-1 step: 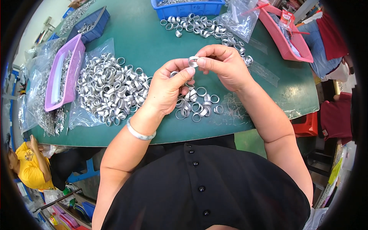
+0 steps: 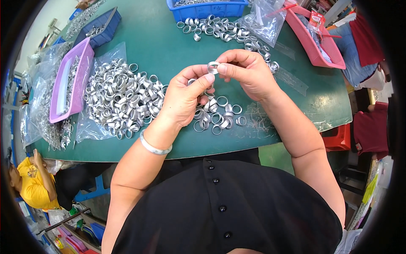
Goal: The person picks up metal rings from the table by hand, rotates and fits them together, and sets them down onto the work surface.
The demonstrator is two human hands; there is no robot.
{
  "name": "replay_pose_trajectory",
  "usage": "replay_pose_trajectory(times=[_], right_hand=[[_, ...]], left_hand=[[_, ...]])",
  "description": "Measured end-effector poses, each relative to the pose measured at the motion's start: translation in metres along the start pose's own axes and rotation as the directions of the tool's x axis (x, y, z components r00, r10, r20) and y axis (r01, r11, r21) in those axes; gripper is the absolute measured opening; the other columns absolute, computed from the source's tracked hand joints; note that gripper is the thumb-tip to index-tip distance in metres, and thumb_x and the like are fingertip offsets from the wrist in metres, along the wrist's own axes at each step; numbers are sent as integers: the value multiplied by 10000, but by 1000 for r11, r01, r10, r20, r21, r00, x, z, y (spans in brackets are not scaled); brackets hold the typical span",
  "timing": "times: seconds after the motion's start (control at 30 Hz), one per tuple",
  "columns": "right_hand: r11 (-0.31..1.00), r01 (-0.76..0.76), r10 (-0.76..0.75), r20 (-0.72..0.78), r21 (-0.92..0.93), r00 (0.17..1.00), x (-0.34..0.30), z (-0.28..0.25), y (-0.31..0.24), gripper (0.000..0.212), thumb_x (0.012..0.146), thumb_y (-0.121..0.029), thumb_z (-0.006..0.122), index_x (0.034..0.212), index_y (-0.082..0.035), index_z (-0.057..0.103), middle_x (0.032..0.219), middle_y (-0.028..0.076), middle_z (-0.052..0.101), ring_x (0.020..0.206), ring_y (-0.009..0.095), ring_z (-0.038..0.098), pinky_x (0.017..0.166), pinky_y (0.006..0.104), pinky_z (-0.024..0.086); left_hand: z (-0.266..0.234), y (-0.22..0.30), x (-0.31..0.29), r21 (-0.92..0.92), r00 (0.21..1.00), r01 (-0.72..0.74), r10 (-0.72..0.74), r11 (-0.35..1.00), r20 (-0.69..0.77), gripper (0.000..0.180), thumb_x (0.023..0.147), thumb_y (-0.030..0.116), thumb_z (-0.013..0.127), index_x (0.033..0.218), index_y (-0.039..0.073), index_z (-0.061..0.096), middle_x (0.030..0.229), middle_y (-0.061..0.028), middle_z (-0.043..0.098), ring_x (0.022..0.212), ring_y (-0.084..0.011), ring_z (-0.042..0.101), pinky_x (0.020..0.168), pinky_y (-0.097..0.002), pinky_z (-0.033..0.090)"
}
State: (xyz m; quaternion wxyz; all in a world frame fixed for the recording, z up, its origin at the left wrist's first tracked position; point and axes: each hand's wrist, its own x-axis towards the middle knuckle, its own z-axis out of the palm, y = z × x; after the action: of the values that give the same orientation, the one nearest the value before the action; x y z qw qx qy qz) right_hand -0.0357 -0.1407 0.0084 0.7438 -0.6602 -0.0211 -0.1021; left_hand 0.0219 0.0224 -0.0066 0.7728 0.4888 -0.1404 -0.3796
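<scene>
Clearly, the left hand (image 2: 181, 93) and the right hand (image 2: 250, 74) meet above the green surface (image 2: 152, 34), with one silver-coloured metal ring (image 2: 212, 67) held upright between their fingers (image 2: 232, 72). The left fingers grasp it from the left, the forefinger against its side and the thumb tip just below; the right fingers pinch its right edge, thumb lying over the rim. A second ring (image 2: 191, 80), partly hidden, shows in the curl of the left fingers; whether it is gripped I cannot tell. Just below the fingers lies a small cluster of rings (image 2: 229, 120). Well to their left, past the left wrist, a big heap of rings (image 2: 127, 97) lies over a clear plastic bag (image 2: 91, 129), with a lilac basket (image 2: 80, 91) farther out. Beyond the fingers, loose rings (image 2: 210, 31) trail from near a blue tray (image 2: 207, 11) toward the right hand, and a pink basket (image 2: 311, 53) stands farther to the right. A pale bangle (image 2: 152, 146) circles the left forearm, nearer the body than the fingers
</scene>
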Motion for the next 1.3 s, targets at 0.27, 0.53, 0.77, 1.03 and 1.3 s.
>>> replay_pose_trajectory(times=[0.27,0.53,0.77,1.03,1.3], right_hand=[[999,-6,6,5,-45,1000,2,-5,-2,194,802,-185,604,886,-11,619,738,8,590,649,73,507,588,214,420],[502,109,-168,27,-858,985,11,-42,-3,199,763,-121,561,934,-32,609,895,122,587,785,257,575,709,335,459],[136,142,70,152,-981,986,6,-52,-12,421,687,-255,671,1039,-50,566,1005,118,551,1001,277,493,839,389,398],[96,218,242,236,-971,941,-1,-54,-26,586,582,-228,748,1109,-99,528,1083,73,506,1052,267,465,863,367,342],[163,215,256,252,-963,933,0,-52,-21,356,629,-73,675,973,-83,585,1023,80,499,930,263,514,805,359,379]], left_hand=[[-6,3,3,-147,994,99,-92,984,56,180,843,230,554,916,66,548,772,-15,532,670,-109,507,465,-181,346],[-6,5,2,-180,989,136,-122,974,87,198,837,250,562,895,61,550,767,-23,519,683,-120,492,462,-180,341],[-6,5,2,-194,988,145,-133,970,74,152,830,222,577,848,74,549,721,-5,515,640,-109,518,452,-192,361],[-10,5,4,-273,980,191,-169,943,105,189,836,240,558,867,54,540,730,-18,514,657,-124,511,451,-195,352],[-17,5,7,-438,934,314,-191,842,303,212,829,226,526,902,27,536,777,-52,509,695,-149,491,444,-190,352]])
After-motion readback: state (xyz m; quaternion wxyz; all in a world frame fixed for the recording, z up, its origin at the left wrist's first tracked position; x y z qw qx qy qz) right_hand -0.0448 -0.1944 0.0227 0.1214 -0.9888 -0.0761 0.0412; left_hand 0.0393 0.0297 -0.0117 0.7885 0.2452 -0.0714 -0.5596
